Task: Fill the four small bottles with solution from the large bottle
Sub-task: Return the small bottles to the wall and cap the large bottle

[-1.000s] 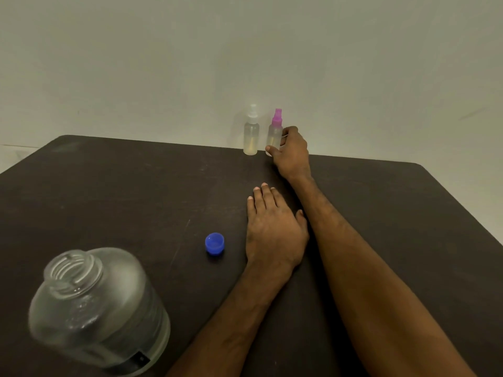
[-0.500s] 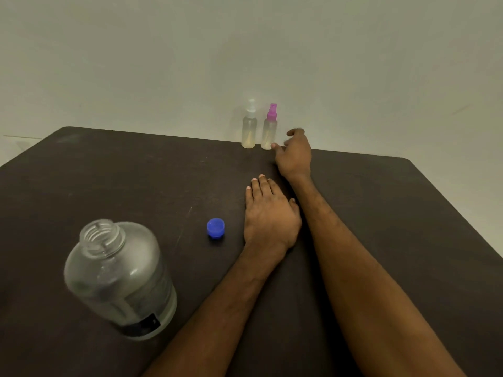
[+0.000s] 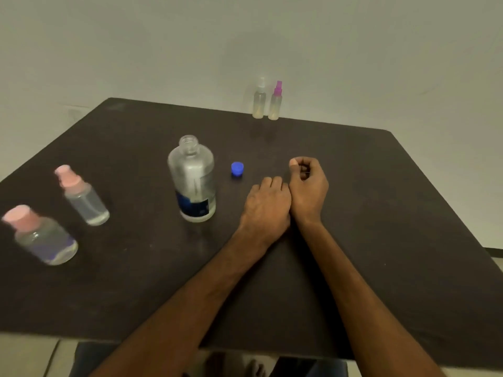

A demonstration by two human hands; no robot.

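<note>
Large bottle (image 3: pixel 192 180) upright, uncapped, mouth up, left of both hands (image 3: pixel 268 205) (image 3: pixel 309 186); fingers curled, holding nothing.

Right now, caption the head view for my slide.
Both hands, left hand and right hand, rest empty beside the uncapped large bottle and its blue cap.

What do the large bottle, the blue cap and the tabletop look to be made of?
Large bottle: clear plastic by the look, possibly glass; see-through wall, threaded neck, dark blue label. Blue cap: opaque moulded plastic, likely. Tabletop: dark matte surface, faintly scuffed; material unclear.
</note>
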